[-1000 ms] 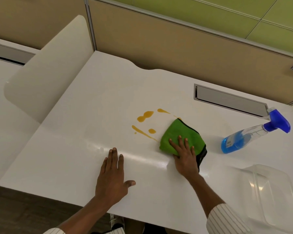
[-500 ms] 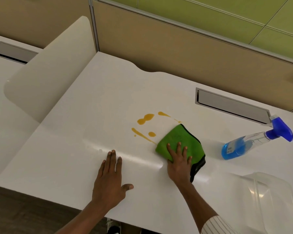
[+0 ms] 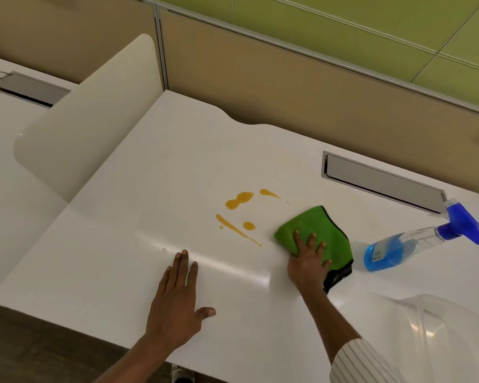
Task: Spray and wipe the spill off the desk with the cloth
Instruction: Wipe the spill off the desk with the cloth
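Glossy white table (image 3: 127, 244) with amber spill (image 3: 239, 214) streaks and blobs still wet on it. The fuzzy green cloth (image 3: 314, 232), black-edged, sits just right of the spill under the right hand (image 3: 309, 265), fingers spread flat, no grip. It's slid right since half a second ago. Left hand (image 3: 177, 305) lies flat, open. Clear plastic spray bottle (image 3: 415, 241) of blue liquid lies on its side.

A clear plastic container (image 3: 443, 335) is sitting at the near right corner. A grey cable hatch (image 3: 382, 182) is lying recessed at the far right. A cream divider panel (image 3: 86, 117) is standing at the left, with tan and green partition walls (image 3: 302, 78) running behind.
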